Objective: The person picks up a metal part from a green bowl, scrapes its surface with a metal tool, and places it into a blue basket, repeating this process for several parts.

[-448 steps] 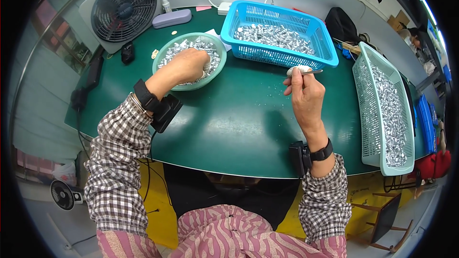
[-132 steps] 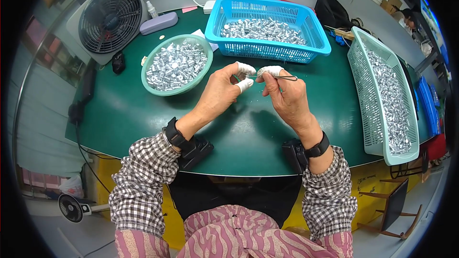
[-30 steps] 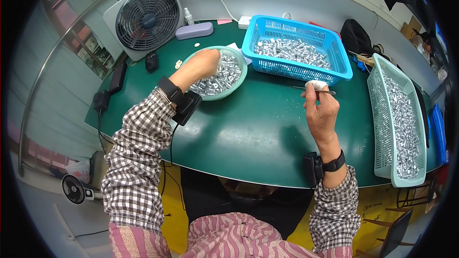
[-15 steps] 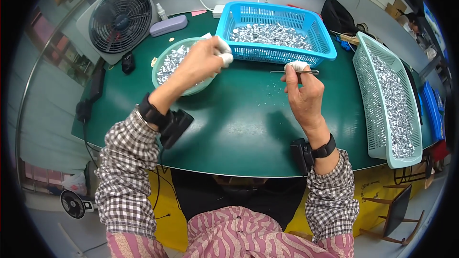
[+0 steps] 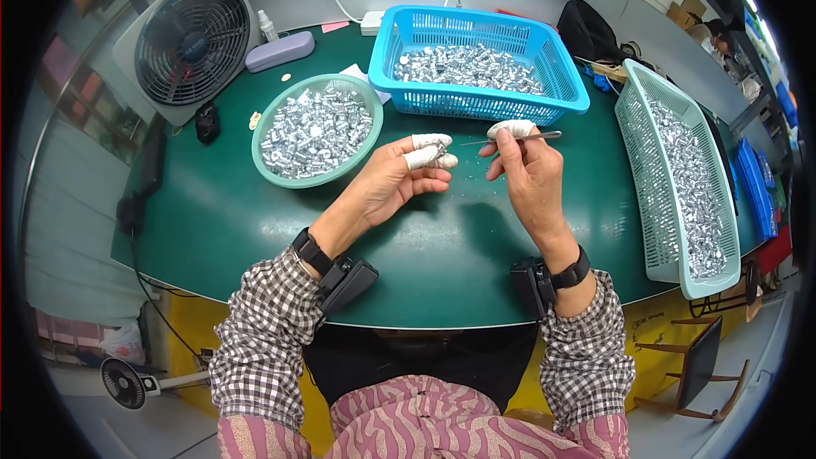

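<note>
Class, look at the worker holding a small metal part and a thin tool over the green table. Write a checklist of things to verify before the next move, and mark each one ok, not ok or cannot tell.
1. Small metal part pinched in the left hand fingers: ok.
2. Thin metal tool held in the right hand, tip pointing toward the part: ok.
3. Tool tip actually touching the part: cannot tell, too small.
4. White finger covers on both hands' fingertips: ok.
5. Round green bowl of metal parts close to the left hand: ok.
6. Blue basket and pale green basket hold parts with room left: ok.
</note>
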### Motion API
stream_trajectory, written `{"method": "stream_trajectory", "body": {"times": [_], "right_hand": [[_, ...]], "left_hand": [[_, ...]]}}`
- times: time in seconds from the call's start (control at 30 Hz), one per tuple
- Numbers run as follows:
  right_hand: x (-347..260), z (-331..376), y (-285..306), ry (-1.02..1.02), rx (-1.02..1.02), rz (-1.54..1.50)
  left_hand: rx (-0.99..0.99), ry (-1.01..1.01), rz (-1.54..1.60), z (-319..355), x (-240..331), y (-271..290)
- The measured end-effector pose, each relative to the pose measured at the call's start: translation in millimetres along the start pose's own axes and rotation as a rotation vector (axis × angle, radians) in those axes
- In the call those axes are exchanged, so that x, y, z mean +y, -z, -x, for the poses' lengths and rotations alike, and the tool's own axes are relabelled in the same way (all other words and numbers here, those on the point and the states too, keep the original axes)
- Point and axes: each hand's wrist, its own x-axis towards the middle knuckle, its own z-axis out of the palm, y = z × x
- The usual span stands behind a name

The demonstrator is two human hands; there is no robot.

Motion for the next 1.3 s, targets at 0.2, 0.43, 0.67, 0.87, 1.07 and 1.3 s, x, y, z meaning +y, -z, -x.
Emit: {"method": "stream_trajectory", "body": {"times": [0.2, 0.43, 0.67, 0.87, 1.07, 1.3], "right_hand": [[-1.5, 2.8, -5.3, 0.003, -0.080, 0.029], [-2.1, 7.3, -8.0, 0.100, -0.138, 0.121], [6.5, 8.4, -9.7, 0.164, -0.219, 0.187], [8.2, 8.8, -12.0, 0.203, -0.218, 0.205], [8.7, 8.7, -12.1, 0.220, -0.236, 0.234], [9.8, 9.0, -12.4, 0.223, -0.245, 0.251]], "left_hand": [[-0.074, 0.003, 0.062, 0.6, -9.0, 8.8], [0.070, -0.180, -0.270, 2.3, -13.3, 3.1], [0.163, -0.317, -0.476, -1.4, -22.6, 4.1], [0.206, -0.377, -0.558, -1.8, -24.3, 4.8], [0.199, -0.359, -0.573, -1.9, -25.1, 5.2], [0.192, -0.335, -0.580, -0.4, -23.0, 3.1]]}}
